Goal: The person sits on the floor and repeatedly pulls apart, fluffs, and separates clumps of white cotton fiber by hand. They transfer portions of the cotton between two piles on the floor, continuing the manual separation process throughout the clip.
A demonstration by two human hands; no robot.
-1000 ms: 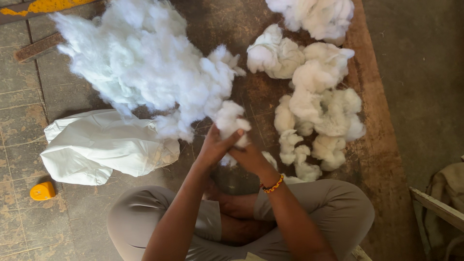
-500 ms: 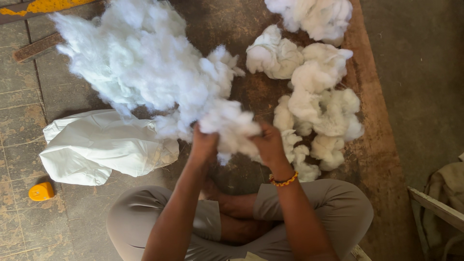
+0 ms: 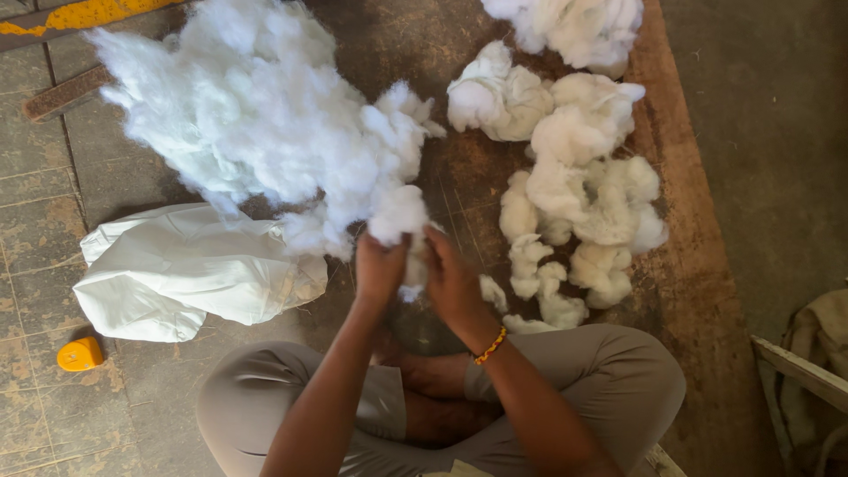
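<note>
I sit cross-legged on the floor. My left hand (image 3: 380, 268) and my right hand (image 3: 453, 284) are close together, both gripping one tuft of white cotton (image 3: 399, 221) between them. A big loose pile of fluffy white cotton (image 3: 256, 115) lies just beyond the hands, to the left. To the right, several rounder, denser cotton clumps (image 3: 579, 190) lie in a group on the floor. An orange bead bracelet (image 3: 490, 344) is on my right wrist.
A white cloth sack (image 3: 185, 278) lies on the floor at the left, with a small orange object (image 3: 79, 354) near it. A wooden strip (image 3: 66, 93) lies at the far left. A pale wooden frame and cloth (image 3: 808, 362) stand at the right edge.
The hands had spread a wide wad of cotton between them; now they have come close together around a smaller tuft, held slightly lower.
</note>
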